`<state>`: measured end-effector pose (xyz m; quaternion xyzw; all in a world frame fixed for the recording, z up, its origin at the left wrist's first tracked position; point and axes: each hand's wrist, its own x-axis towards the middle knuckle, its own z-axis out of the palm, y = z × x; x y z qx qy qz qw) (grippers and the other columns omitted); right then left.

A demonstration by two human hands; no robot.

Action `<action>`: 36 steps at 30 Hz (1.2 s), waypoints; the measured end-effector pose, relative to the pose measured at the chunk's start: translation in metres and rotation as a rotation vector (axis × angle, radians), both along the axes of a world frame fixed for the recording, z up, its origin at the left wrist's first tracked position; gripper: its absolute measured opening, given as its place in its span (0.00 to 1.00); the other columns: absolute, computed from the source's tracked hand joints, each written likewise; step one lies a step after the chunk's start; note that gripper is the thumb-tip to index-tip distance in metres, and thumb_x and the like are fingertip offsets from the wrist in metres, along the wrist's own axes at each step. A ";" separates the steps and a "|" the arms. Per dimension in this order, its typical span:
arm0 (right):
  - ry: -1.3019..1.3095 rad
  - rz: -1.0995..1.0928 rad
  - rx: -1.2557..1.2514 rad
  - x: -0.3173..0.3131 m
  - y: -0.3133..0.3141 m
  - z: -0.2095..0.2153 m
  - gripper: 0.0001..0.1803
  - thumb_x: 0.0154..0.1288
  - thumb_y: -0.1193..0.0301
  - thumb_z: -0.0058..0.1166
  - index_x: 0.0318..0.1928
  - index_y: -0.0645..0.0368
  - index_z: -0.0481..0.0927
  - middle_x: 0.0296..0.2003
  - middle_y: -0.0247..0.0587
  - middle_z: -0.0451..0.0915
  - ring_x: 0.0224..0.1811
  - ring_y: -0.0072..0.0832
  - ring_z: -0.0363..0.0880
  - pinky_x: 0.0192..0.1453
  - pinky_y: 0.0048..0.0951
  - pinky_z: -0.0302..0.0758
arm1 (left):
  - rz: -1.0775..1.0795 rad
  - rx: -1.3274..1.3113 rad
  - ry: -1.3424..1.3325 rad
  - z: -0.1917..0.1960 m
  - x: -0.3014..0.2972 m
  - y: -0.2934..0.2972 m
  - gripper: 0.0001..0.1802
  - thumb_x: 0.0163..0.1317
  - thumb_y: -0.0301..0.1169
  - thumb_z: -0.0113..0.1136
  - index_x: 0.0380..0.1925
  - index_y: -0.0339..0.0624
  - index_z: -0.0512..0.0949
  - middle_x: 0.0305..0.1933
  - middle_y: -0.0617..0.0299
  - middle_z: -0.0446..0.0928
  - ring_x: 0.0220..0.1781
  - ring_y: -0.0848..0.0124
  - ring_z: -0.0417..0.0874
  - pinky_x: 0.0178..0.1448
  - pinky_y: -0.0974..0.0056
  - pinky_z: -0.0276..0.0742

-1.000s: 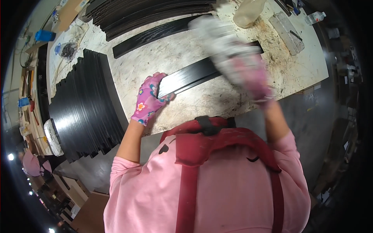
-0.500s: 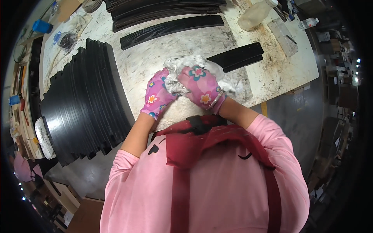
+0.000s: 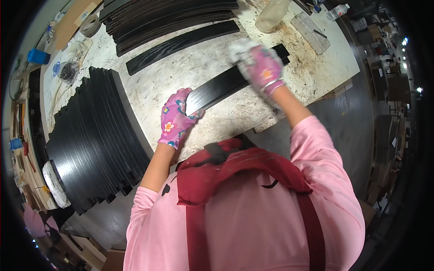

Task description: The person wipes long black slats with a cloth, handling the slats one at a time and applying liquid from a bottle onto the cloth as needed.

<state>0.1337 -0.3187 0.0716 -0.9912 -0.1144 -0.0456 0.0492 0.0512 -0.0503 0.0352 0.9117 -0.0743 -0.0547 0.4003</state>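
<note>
A black wooden slat (image 3: 218, 91) lies slantwise on the worktable, its far right end stepped as if a second piece were under it. My left hand (image 3: 173, 118), in a pink flowered glove, grips the near left end, thumb along the front edge. Toward the other end, my right hand (image 3: 266, 70) in a matching glove presses a crumpled white cloth (image 3: 241, 50) on or just over the slat; motion blurs both. The middle of the slat is bare and shiny. Beyond it, a single curved black slat (image 3: 181, 47) lies apart.
A large row of black slats (image 3: 95, 140) stands on my left. More dark slats (image 3: 167, 22) are stacked at the back of the stained white table (image 3: 316, 74). A cloudy plastic jug (image 3: 272, 16), a pale block (image 3: 309, 32) and a small bottle (image 3: 338, 12) stand back right.
Both hands were together on the cloth, which hid much of the slat. Now my left hand has taken the slat's near end, and my right has carried the cloth toward the far end.
</note>
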 end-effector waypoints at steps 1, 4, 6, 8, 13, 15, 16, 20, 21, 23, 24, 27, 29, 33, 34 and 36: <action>-0.007 -0.066 0.011 0.017 -0.033 -0.005 0.21 0.63 0.62 0.55 0.51 0.62 0.71 0.43 0.52 0.80 0.41 0.41 0.82 0.37 0.38 0.79 | 0.007 -0.017 -0.001 0.002 0.000 -0.002 0.35 0.48 0.43 0.69 0.55 0.41 0.72 0.55 0.47 0.75 0.56 0.52 0.75 0.61 0.55 0.71; 0.285 -0.183 -0.046 0.001 0.022 0.017 0.27 0.62 0.61 0.56 0.57 0.63 0.66 0.46 0.60 0.76 0.38 0.44 0.82 0.38 0.44 0.78 | 0.011 -0.006 0.005 0.000 0.001 -0.003 0.35 0.48 0.43 0.70 0.55 0.41 0.72 0.56 0.47 0.75 0.56 0.52 0.75 0.62 0.55 0.71; 0.143 0.154 -0.122 -0.020 0.051 -0.005 0.31 0.61 0.57 0.56 0.58 0.63 0.66 0.48 0.57 0.77 0.40 0.45 0.82 0.42 0.45 0.78 | 0.026 -0.033 0.057 0.000 -0.001 -0.001 0.34 0.48 0.43 0.70 0.55 0.42 0.72 0.56 0.46 0.75 0.56 0.51 0.76 0.62 0.55 0.71; 0.083 0.217 0.067 -0.027 0.052 -0.008 0.27 0.58 0.60 0.58 0.55 0.60 0.70 0.46 0.53 0.78 0.41 0.46 0.81 0.47 0.42 0.77 | 0.033 -0.033 0.049 -0.003 -0.002 0.002 0.34 0.48 0.42 0.70 0.55 0.42 0.73 0.55 0.46 0.75 0.55 0.51 0.76 0.62 0.56 0.71; -0.018 0.012 -0.010 0.015 -0.010 0.002 0.22 0.57 0.66 0.59 0.50 0.59 0.72 0.43 0.55 0.78 0.42 0.47 0.80 0.42 0.45 0.78 | 0.017 -0.032 -0.009 -0.001 0.002 -0.007 0.33 0.48 0.42 0.69 0.54 0.41 0.73 0.55 0.46 0.75 0.56 0.52 0.76 0.62 0.56 0.71; 0.299 -0.110 -0.061 0.002 0.027 0.014 0.24 0.54 0.65 0.62 0.50 0.59 0.71 0.48 0.53 0.76 0.44 0.47 0.79 0.41 0.45 0.78 | 0.046 -0.038 -0.005 -0.009 0.002 -0.005 0.33 0.48 0.42 0.70 0.54 0.41 0.73 0.55 0.46 0.76 0.56 0.52 0.76 0.61 0.56 0.71; 0.203 0.039 -0.046 -0.014 0.050 0.006 0.26 0.54 0.64 0.63 0.52 0.59 0.70 0.48 0.53 0.76 0.43 0.46 0.80 0.41 0.44 0.78 | 0.030 -0.040 -0.030 -0.010 0.002 -0.003 0.33 0.48 0.41 0.71 0.53 0.39 0.73 0.47 0.49 0.77 0.43 0.59 0.80 0.50 0.60 0.75; 0.171 0.355 0.070 -0.048 0.067 -0.002 0.26 0.54 0.60 0.63 0.51 0.57 0.73 0.49 0.49 0.77 0.42 0.43 0.81 0.45 0.41 0.78 | 0.001 -0.018 -0.331 -0.027 0.003 0.006 0.31 0.48 0.35 0.73 0.51 0.37 0.73 0.37 0.56 0.79 0.28 0.71 0.81 0.34 0.67 0.77; 0.114 0.307 0.184 -0.035 0.047 -0.007 0.20 0.58 0.59 0.60 0.47 0.57 0.76 0.46 0.46 0.78 0.39 0.39 0.81 0.44 0.41 0.78 | 0.030 -0.110 -0.313 -0.029 0.002 0.004 0.31 0.47 0.34 0.73 0.51 0.38 0.72 0.38 0.56 0.79 0.28 0.71 0.80 0.34 0.68 0.77; 0.185 0.095 0.217 -0.015 0.017 0.006 0.17 0.61 0.59 0.56 0.47 0.53 0.79 0.44 0.44 0.80 0.42 0.37 0.81 0.51 0.38 0.75 | 0.066 -0.186 -0.156 -0.027 -0.001 0.004 0.31 0.47 0.34 0.73 0.52 0.39 0.72 0.39 0.56 0.79 0.30 0.72 0.80 0.35 0.68 0.77; 0.214 -0.016 0.231 -0.007 0.000 0.015 0.16 0.63 0.59 0.53 0.47 0.51 0.80 0.43 0.44 0.80 0.43 0.36 0.80 0.54 0.37 0.73 | 0.073 -0.231 -0.082 -0.027 -0.003 0.002 0.32 0.47 0.34 0.73 0.52 0.39 0.71 0.40 0.56 0.79 0.30 0.72 0.80 0.35 0.68 0.77; 0.306 -0.028 0.176 -0.026 0.040 0.018 0.26 0.61 0.62 0.52 0.57 0.63 0.70 0.49 0.52 0.78 0.48 0.43 0.80 0.47 0.43 0.79 | 0.050 -0.218 -0.119 -0.034 -0.001 0.000 0.33 0.48 0.34 0.74 0.53 0.39 0.70 0.37 0.56 0.79 0.29 0.72 0.80 0.34 0.68 0.77; 0.110 0.419 0.009 -0.053 0.072 -0.007 0.27 0.59 0.60 0.54 0.55 0.61 0.70 0.47 0.55 0.78 0.44 0.44 0.81 0.46 0.46 0.79 | 0.028 -0.161 -0.194 -0.037 0.000 0.002 0.33 0.48 0.34 0.74 0.53 0.36 0.69 0.34 0.58 0.78 0.25 0.73 0.79 0.32 0.68 0.77; 0.171 0.081 0.153 -0.016 0.024 0.005 0.19 0.61 0.64 0.52 0.50 0.61 0.72 0.38 0.53 0.81 0.41 0.41 0.82 0.43 0.42 0.79 | 0.105 -0.292 0.092 -0.018 -0.003 0.001 0.33 0.46 0.36 0.74 0.52 0.38 0.71 0.38 0.53 0.78 0.36 0.65 0.80 0.41 0.64 0.76; 0.157 -0.024 0.090 0.010 -0.023 -0.001 0.19 0.61 0.63 0.53 0.49 0.61 0.72 0.39 0.52 0.80 0.41 0.42 0.81 0.43 0.41 0.78 | 0.104 -0.337 0.128 -0.016 -0.001 -0.005 0.32 0.45 0.37 0.74 0.51 0.40 0.73 0.41 0.51 0.78 0.42 0.60 0.80 0.47 0.61 0.76; 0.202 -0.149 0.020 0.025 -0.033 0.015 0.21 0.61 0.61 0.54 0.49 0.61 0.72 0.38 0.53 0.80 0.39 0.43 0.81 0.43 0.41 0.78 | 0.082 -0.301 0.080 -0.021 0.000 -0.005 0.32 0.47 0.34 0.73 0.52 0.39 0.71 0.37 0.54 0.78 0.35 0.65 0.79 0.40 0.64 0.75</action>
